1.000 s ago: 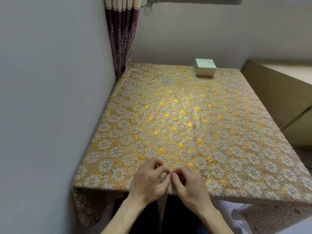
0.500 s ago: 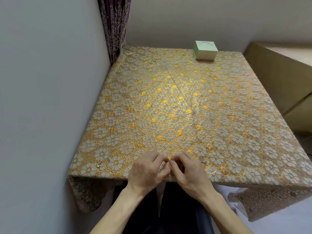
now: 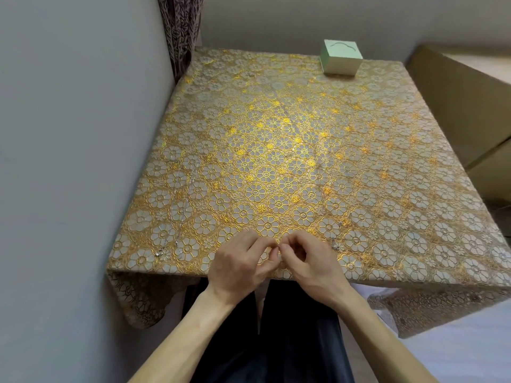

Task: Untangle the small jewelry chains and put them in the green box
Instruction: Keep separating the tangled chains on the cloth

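head view, looking down on a gold flower worktop. low in the middle of the frame, left hand and right hand close together at the near edge, fingertips touching. both hands curled, pinching something very small between thumbs and first fingers. most likely the tangled chains, but too tiny to see well. green box way up at the top of the frame, a bit right of the middle, at the far edge of the worktop, well apart from the hands. hard to tell if open or closed. thin silver chain lying loose at the left side of the worktop. small silver bits just right of the right hand.

what could go wrong from here:
pulling too hard, making the knot tighter or snapping a thin link.
working right at the near edge, so easy to drop a chain down onto the dark lap or the floor.
shiny pattern everywhere, so easy to lose a little silver chain on it.
long reach up to the box, with a chance of letting the chain slide out of the fingers or tangle up again.
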Demonstrator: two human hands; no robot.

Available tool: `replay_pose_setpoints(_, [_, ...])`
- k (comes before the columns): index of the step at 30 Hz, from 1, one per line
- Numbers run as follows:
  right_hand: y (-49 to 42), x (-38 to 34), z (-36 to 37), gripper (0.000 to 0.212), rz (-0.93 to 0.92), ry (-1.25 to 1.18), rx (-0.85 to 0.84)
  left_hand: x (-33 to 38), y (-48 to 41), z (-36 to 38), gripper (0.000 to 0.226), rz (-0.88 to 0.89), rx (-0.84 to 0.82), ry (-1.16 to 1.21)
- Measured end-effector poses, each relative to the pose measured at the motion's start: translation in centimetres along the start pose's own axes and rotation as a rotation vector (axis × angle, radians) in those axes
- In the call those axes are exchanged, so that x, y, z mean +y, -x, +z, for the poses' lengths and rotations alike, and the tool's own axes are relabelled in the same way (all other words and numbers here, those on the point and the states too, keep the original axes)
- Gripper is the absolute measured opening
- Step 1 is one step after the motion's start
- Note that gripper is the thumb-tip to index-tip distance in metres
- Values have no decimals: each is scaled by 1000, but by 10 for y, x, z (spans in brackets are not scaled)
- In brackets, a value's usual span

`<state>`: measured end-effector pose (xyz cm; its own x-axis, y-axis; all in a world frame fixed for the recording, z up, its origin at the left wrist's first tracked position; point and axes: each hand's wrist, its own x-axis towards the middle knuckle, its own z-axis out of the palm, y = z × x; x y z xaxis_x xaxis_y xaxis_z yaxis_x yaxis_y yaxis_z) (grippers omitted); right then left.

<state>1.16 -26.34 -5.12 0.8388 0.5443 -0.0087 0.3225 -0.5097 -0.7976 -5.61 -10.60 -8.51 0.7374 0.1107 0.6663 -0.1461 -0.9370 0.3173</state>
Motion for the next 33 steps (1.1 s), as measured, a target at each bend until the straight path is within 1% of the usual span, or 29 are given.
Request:
replay_pose_setpoints(5, [1, 1, 1, 11, 3, -41, 7, 2, -1, -2, 10, -22, 3, 36])
replay_pose_setpoints(9, [1, 5, -2, 12, 57, -135, 19, 2, -2, -5, 8, -117, 25, 103])
replay_pose_setpoints(11, [1, 6, -2, 9, 56, -174, 36, 2, -3, -6, 8, -128, 22, 129])
replay_pose_setpoints(15, [3, 5, 1, 5, -26, -121, 83, 1, -5, -5, 13, -104, -20, 101])
replay_pose_setpoints(21, [2, 7, 0, 4, -38, -143, 107, 2, -4, -6, 12, -97, -46, 72])
replay_pose_setpoints(28, [1, 7, 1, 4, -66, -109, 132, 2, -4, -6, 10, -108, -51, 69])
replay_pose_setpoints(33, [1, 9, 2, 4, -60, -52, 120, 3, -4, -5, 8, -91, -64, 67])
